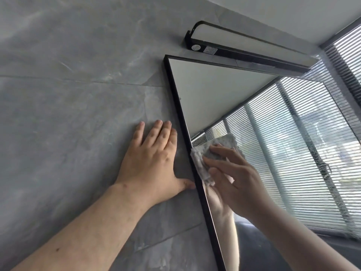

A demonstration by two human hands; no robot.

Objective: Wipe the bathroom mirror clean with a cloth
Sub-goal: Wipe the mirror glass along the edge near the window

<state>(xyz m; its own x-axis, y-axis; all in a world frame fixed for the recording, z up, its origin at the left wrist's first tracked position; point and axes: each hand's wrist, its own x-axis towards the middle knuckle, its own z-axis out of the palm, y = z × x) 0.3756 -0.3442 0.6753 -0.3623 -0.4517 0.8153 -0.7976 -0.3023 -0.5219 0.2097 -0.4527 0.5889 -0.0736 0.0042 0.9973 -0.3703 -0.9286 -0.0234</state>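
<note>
Two hands of mine are up in the middle of the frame, one on either side of the mirror's black edge. Across the left half spreads the grey marbled wall (68, 85), and my left hand (154, 163) lies flat on it, fingers straight and spread, the thumb reaching out until it touches the black frame (180, 112). Just right of that frame, at centre, my right hand (234, 173) presses a grey fluffy cloth (207, 153) against the mirror (224, 89), fingers laid straight over the cloth, which bunches up along the frame's inner edge. The glass runs from top centre down to the bottom of the frame and reflects window blinds over its right part. Above it, upper right of centre, a black-cased light bar (244, 47) is fixed to the wall
</note>
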